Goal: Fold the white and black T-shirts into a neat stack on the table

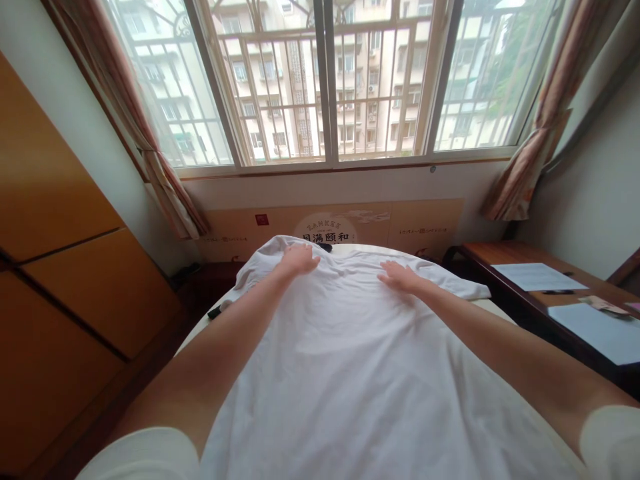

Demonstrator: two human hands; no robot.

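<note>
A person's right hand lies flat, fingers loosely spread, on a white garment draped over a pale table; whether the left hand, resting farther along it, grips cannot be told. The wide placement seemingly steadies the fabric. The wooden cabinet is shut, contents hidden.
</note>
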